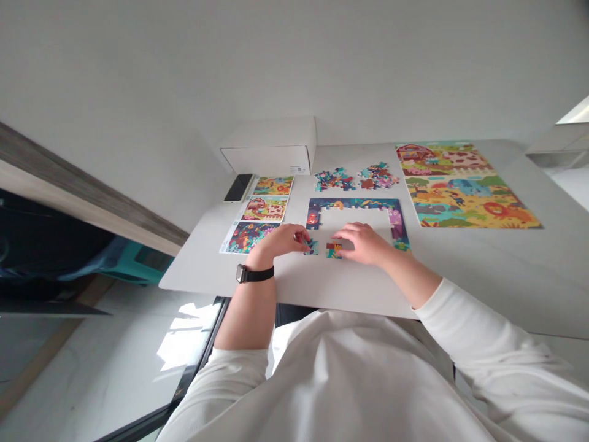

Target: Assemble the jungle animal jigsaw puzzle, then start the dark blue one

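Left hand [280,240] pinching teal piece [311,247], right hand [363,242] flat, touching red-orange piece [334,248]

A plain white wall [184,67] rises behind the white surface [506,258]. Sunlight patches fall on the pale glossy floor [115,374] at left.

dark blue puzzle frame [353,204] on a white table [460,258].

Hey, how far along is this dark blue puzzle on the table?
Done: two finished puzzles lie at the right, and the dark blue frame has its top and both sides joined. In hand: left hand and right hand rest on loose pieces at the open bottom edge. Left: the bare middle and two piles of pieces.
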Demonstrator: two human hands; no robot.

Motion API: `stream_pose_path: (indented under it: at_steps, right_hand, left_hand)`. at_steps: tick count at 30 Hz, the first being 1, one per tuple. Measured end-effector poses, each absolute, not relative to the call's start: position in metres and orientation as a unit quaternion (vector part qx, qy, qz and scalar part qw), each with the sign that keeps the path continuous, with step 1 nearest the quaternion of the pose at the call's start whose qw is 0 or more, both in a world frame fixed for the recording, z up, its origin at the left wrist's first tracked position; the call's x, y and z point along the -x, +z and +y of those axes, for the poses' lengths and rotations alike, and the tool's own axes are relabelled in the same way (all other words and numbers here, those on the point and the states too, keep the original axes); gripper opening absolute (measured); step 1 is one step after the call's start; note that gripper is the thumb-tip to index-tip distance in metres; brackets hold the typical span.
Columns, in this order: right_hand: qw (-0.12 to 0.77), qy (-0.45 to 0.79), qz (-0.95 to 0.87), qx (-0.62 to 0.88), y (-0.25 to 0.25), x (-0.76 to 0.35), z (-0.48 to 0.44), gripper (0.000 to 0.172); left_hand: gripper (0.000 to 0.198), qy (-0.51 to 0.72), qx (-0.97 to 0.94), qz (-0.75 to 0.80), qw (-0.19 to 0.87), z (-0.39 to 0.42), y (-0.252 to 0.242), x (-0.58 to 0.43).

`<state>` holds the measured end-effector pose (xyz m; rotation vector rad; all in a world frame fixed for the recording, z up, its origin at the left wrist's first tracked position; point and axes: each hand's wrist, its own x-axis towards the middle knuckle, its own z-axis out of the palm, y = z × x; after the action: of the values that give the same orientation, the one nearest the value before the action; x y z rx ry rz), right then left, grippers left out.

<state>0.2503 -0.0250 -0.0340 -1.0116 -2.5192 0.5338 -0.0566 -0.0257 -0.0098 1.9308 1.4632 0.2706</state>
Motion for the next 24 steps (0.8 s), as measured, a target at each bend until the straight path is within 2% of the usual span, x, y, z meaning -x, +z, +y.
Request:
stream_pose_path:
  at_steps: [3,6,24]
  right_hand:
    - [0.142,0.174,-0.900,0.375,-0.033,-0.247,-0.028,0.045]
    - [0.122,0.169,-0.902,0.379,-0.032,-0.247,-0.029,0.041]
    - [0.100,0.170,-0.905,0.376,-0.024,-0.255,-0.032,0.041]
  left_hand:
    - [0.034,0.103,-0.750,0.555,0.345,-0.024,-0.010,0.058]
    - [0.035,0.092,-0.748,0.557,0.349,-0.025,-0.009,0.058]
    - [0.035,0.081,-0.743,0.557,0.364,-0.028,-0.005,0.057]
